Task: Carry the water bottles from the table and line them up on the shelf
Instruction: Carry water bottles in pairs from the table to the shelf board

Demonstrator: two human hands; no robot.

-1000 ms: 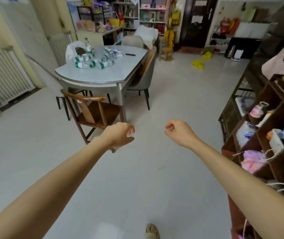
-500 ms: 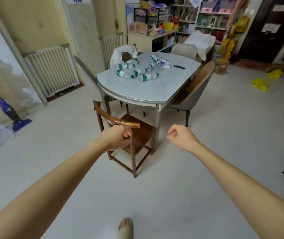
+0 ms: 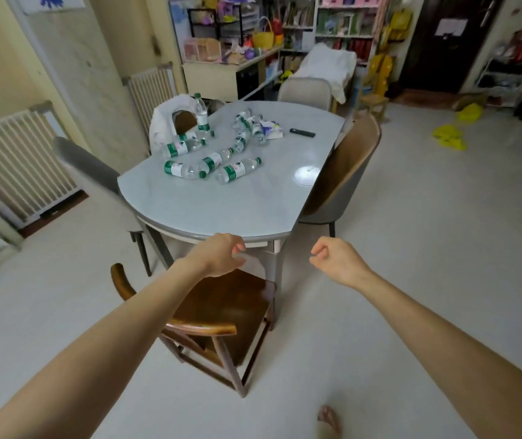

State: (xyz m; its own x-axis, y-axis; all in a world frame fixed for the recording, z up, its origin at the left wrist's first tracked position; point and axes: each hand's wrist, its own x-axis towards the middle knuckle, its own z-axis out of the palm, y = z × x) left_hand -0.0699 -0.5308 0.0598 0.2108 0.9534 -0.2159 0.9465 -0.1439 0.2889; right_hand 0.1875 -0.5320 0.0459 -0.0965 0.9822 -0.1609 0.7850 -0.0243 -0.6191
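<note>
Change since a second ago: view swung from shelf side to table [image 3: 221, 213]; table now nearer and centred, shelf out of view. Meaning for task, as a judgement: approach leg for a fresh pick-up, no bottle in hand, carrying not yet begun on this trip

Left hand [image 3: 218, 255]: held out low over wooden chair [image 3: 221, 302], at near table edge; fingers loosely curled, holding nothing

Right hand [image 3: 337, 261]: held out low, right of table's near corner; fingers loosely curled inward, holding nothing

Water bottles [image 3: 204, 164]: clear, green labels and caps, scattered on far-left part of tabletop. Most lying on their sides; nearest lying bottle [image 3: 237, 170] towards table centre; one upright bottle [image 3: 201, 117] at far left. All well apart from both hands, beyond the bare near stretch of tabletop; nothing between fingers and bottles but that surface

Also on table: black remote [image 3: 302, 132] far right, small packet [image 3: 270, 129] beside the far bottles

Next need, as a judgement: step closer past the wooden chair, reach far over the top
</note>
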